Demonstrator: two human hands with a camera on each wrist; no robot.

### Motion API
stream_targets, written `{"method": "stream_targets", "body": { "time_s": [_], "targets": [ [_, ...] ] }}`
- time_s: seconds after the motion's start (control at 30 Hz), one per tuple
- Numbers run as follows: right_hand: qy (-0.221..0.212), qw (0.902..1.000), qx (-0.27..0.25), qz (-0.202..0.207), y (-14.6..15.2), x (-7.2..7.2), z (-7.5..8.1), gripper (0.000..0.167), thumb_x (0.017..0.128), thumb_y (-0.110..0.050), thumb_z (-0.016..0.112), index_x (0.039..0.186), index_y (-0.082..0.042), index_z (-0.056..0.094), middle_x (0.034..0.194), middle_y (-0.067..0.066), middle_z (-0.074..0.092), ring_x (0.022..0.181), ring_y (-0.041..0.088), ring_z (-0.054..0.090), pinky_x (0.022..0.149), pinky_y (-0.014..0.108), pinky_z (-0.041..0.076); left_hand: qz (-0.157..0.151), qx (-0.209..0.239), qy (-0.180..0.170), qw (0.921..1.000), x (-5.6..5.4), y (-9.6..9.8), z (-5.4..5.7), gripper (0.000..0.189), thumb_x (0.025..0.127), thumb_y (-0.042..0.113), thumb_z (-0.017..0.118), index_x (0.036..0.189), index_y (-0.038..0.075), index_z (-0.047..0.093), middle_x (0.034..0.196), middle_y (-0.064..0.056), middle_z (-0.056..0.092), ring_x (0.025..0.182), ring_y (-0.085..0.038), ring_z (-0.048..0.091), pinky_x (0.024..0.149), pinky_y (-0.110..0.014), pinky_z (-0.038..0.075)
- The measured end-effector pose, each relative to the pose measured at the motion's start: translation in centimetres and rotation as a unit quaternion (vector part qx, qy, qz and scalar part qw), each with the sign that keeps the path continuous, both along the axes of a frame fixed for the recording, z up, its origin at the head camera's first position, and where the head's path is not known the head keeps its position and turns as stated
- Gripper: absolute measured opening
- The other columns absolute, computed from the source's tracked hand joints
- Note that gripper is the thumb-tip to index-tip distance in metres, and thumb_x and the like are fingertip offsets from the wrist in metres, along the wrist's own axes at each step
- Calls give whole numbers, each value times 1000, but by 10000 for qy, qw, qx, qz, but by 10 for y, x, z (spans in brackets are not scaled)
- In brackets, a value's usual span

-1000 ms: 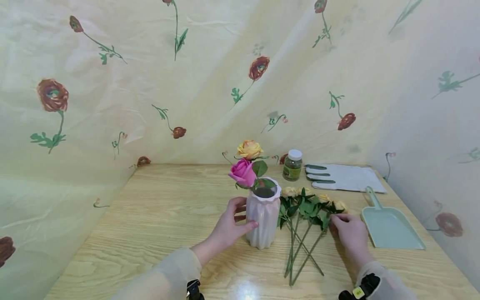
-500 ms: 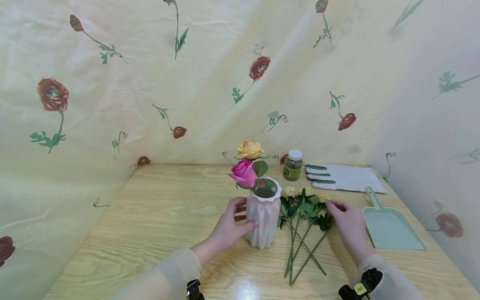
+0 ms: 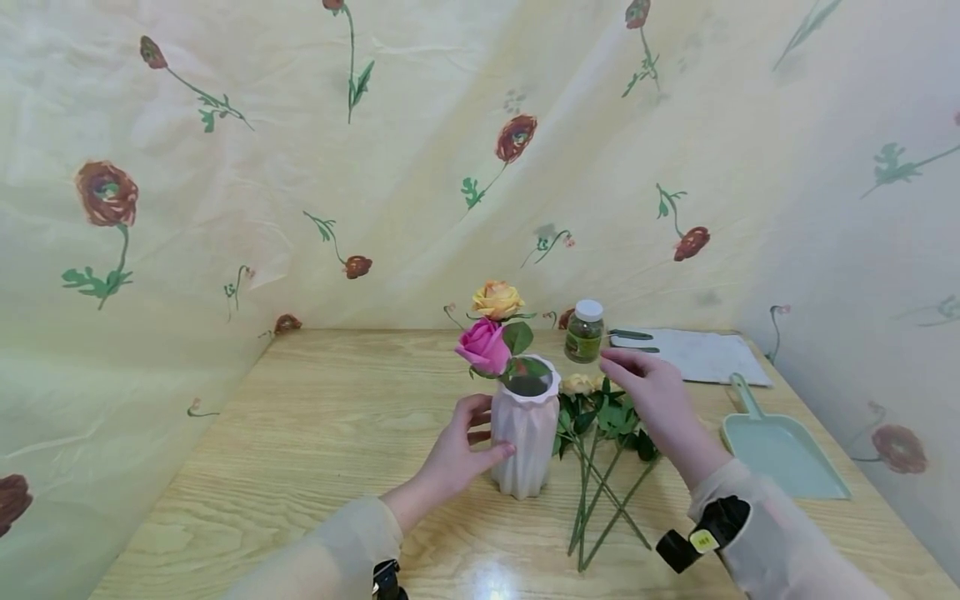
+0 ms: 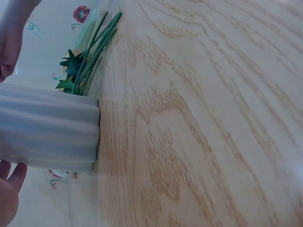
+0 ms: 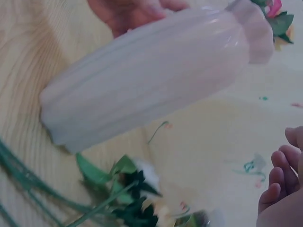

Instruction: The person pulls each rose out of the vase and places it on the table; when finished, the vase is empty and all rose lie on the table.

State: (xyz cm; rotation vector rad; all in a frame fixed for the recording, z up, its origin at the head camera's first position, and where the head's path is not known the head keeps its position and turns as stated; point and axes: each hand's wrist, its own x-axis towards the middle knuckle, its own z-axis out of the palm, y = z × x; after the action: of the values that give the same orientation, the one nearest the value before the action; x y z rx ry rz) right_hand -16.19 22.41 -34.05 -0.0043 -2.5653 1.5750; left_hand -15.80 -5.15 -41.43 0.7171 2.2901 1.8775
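My left hand [image 3: 453,450] holds the pale pink fluted vase [image 3: 528,437] by its left side, thumb across the front. The vase stands upright on the table. A pink rose [image 3: 483,346] and a yellow rose [image 3: 497,298] lean out over its back left rim. To the right lie several pale yellow roses [image 3: 579,384] with green leaves and crossing stems [image 3: 600,508]. Over their heads hovers my right hand [image 3: 660,400], fingers loosely bent and nothing seen in them; it partly covers the flowers. In the right wrist view its fingers [image 5: 279,172] are apart from the vase.
A green-labelled jar [image 3: 584,337] with a white lid stands behind the flowers. White gloves with dark green fingertips [image 3: 697,354] lie at the back right, partly behind my right hand. A light green dustpan [image 3: 783,454] is on the right. Flower-patterned cloth [image 3: 390,167] hangs behind.
My right hand has left the rightmost lying rose, rising and moving left towards the vase. My left hand and the vase stay in place.
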Motion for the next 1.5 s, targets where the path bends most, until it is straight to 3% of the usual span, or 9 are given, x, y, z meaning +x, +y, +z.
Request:
{"method": "stream_targets", "body": {
  "time_s": [0.2, 0.33, 0.73, 0.97, 1.07, 1.13, 1.2, 1.33, 1.5],
  "targets": [
    [81, 9975, -57, 705, -22, -8, 19, 51, 90, -45, 58, 127, -9, 57, 122, 10, 55, 111, 25, 50, 92, 44, 42, 34, -40, 66, 10000, -1, 0, -1, 63, 84, 22, 71, 134, 11, 34, 134, -6, 43, 121, -26, 45, 97, -39, 44],
    [112, 9953, -143, 951, -34, -12, 29, 47, 90, -41, 61, 125, -10, 59, 119, 9, 57, 108, 24, 51, 90, 41, 43, 40, 2, 82, 10000, -1, 0, -1, 64, 84, 21, 72, 134, 10, 34, 134, -7, 44, 121, -26, 45, 96, -40, 44],
    [135, 9929, -296, 1142, -61, -17, 43, 39, 89, -32, 65, 117, -5, 63, 110, 11, 61, 99, 22, 53, 81, 33, 47, -16, 64, 50, 10000, -3, 0, -2, 65, 84, 23, 72, 134, 10, 34, 134, -6, 43, 121, -26, 44, 97, -43, 43],
    [126, 9925, -399, 1147, -69, -21, 46, 38, 92, -33, 60, 115, -3, 63, 111, 12, 63, 107, 24, 54, 96, 44, 42, -37, 29, 109, 9999, -4, 0, -4, 65, 84, 23, 72, 134, 10, 33, 134, -7, 43, 122, -27, 44, 98, -44, 43],
    [85, 9914, -527, 1198, -71, -23, 47, 34, 93, -29, 59, 115, -3, 63, 112, 12, 62, 107, 24, 54, 96, 43, 42, -46, 26, 121, 9999, -4, 0, -4, 64, 84, 23, 72, 134, 10, 33, 134, -7, 43, 122, -27, 44, 98, -44, 43],
    [57, 9893, -591, 1332, -74, -25, 48, 33, 92, -25, 60, 115, -2, 63, 110, 11, 62, 101, 22, 56, 90, 39, 46, -44, 22, 120, 9999, -4, 0, -4, 64, 84, 23, 71, 134, 10, 33, 134, -7, 43, 122, -27, 44, 98, -45, 43],
    [-18, 9870, -655, 1468, -77, -25, 49, 31, 91, -22, 61, 114, -1, 63, 102, 10, 64, 86, 18, 59, 74, 32, 50, -48, 34, 132, 9999, -4, 0, -3, 65, 84, 23, 72, 134, 10, 33, 134, -7, 42, 121, -27, 44, 97, -45, 43],
    [-176, 9835, -779, 1621, -83, -25, 51, 29, 90, -16, 59, 113, 2, 61, 81, 8, 64, 55, 11, 48, 46, 25, 41, -58, 38, 175, 9998, -4, 0, -3, 65, 84, 23, 72, 134, 9, 33, 134, -7, 42, 122, -28, 44, 97, -46, 43],
    [-246, 9834, -781, 1619, -86, -24, 52, 28, 90, -13, 57, 114, 1, 60, 78, 8, 62, 49, 10, 41, 42, 24, 36, -62, 4, 209, 9998, -3, -1, -2, 64, 85, 24, 71, 134, 10, 33, 134, -7, 42, 122, -28, 45, 97, -46, 43]
  ]
}}
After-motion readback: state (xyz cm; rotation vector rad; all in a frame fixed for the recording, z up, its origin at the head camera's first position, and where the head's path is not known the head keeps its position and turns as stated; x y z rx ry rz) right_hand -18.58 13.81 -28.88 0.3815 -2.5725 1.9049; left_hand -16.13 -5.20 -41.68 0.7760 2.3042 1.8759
